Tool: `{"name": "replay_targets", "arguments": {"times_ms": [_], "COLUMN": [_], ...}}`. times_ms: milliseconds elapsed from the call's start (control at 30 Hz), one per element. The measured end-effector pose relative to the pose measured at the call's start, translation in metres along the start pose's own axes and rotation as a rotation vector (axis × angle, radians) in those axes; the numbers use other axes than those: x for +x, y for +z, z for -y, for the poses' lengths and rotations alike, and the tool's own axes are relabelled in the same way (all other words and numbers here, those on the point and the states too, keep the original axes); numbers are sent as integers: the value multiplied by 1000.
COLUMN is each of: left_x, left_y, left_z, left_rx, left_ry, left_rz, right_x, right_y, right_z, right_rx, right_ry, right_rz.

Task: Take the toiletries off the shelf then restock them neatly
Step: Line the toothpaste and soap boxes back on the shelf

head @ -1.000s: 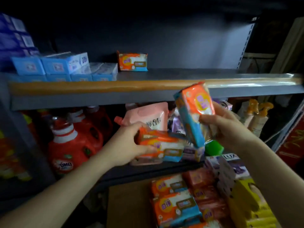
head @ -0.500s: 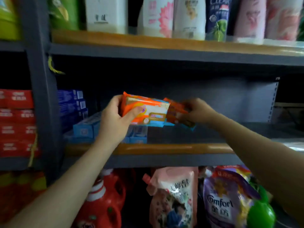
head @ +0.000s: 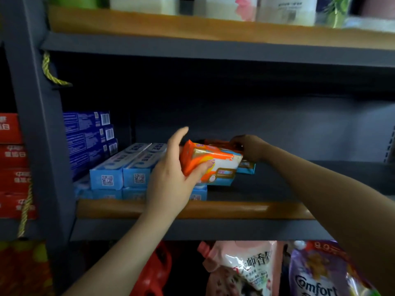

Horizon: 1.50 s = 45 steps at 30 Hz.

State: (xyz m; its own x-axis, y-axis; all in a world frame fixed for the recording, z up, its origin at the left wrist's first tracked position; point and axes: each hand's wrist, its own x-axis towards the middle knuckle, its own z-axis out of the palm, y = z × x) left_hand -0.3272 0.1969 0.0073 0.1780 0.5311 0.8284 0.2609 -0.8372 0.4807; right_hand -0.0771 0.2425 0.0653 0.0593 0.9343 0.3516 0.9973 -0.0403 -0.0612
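Head view, middle shelf (head: 192,209), gray metal with an orange front lip: we list what stands there.

Item one: orange soap pack (head: 210,165), orange, white and blue wrapper, held tilted above the shelf front. Our left hand (head: 171,178) grips it, thumb pressed on the near face, fingers behind it, index finger raised off the pack.

Item two: second soap pack (head: 245,166), same wrapper, at the back of the shelf, mostly hidden behind the first. Our right hand (head: 249,147) reaches in and rests its curled fingers on the top of it; we cannot tell whether it is gripped or only touched.

Item three: light blue boxes (head: 126,169), lying lengthwise in two layers, just left of the left hand.

Item four: dark blue boxes (head: 89,137), stacked at the far left against the upright.

Item five: red cartons (head: 12,165), stacked in the neighbouring bay.

Item six: bottles (head: 284,9) along the shelf above, only their bases visible.

Item seven: pink refill pouch (head: 241,268) and purple Comfort pouch (head: 320,274) on the shelf below.
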Motion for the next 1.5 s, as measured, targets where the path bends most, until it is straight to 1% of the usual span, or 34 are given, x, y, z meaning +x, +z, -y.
{"name": "replay_targets", "arguments": {"times_ms": [67,100,133,167,200,233,267,300,333,367,400,467,600,667,733,833,933,1067,1233,1400,1500], "left_x": [1,1,1,0,0,1,1,1,0,0,-1,-2,-1,-3,-4,-5,-4,-5,-6,-4,-5], "left_y": [0,0,0,0,0,-1,-1,-1,-1,-1,-2,-1,3,5,8,10,11,13,12,12,12], "left_z": [0,-1,-2,-2,-2,-3,-4,-5,-6,-7,-7,-6,2,0,-3,-6,-7,-6,-6,-5,-4], "left_rx": [27,47,65,76,79,77,75,76,79,84,85,84,314,393,508,642,692,689,671,646,647], "left_ry": [28,41,49,53,52,49,47,45,44,40,34,39,247,295,300,283,244,255,263,262,277], "left_rz": [3,4,1,-4,-5,-5,-5,-1,4,7,10,4,-121,-76,-16,36,52,57,53,62,62], "right_x": [1,0,-3,-10,-21,-34,-49,-63,-77,-87,-93,-98,-100,-97,-93,-84,-67,-45,-29,-16,-15], "right_y": [3,1,-3,-10,-20,-30,-40,-47,-51,-52,-51,-50,-54,-49,-40,-26,-21,-15,-7,-3,0], "right_z": [5,7,11,17,25,33,41,48,54,60,63,61,33,15,2,-8,-9,-3,5,10,11], "right_rx": [-24,-29,23,166,394,635,807,863,848,781,700,559,392,220,113,102,57,-68,-163,-155,-134], "right_ry": [-1,-9,-13,-12,-18,-49,-100,-160,-222,-272,-291,-288,-196,-106,-25,23,48,97,49,39,27], "right_rz": [-21,-62,-117,-171,-193,-165,-98,-10,80,149,174,112,-96,-142,-114,-98,-84,2,42,53,24]}}
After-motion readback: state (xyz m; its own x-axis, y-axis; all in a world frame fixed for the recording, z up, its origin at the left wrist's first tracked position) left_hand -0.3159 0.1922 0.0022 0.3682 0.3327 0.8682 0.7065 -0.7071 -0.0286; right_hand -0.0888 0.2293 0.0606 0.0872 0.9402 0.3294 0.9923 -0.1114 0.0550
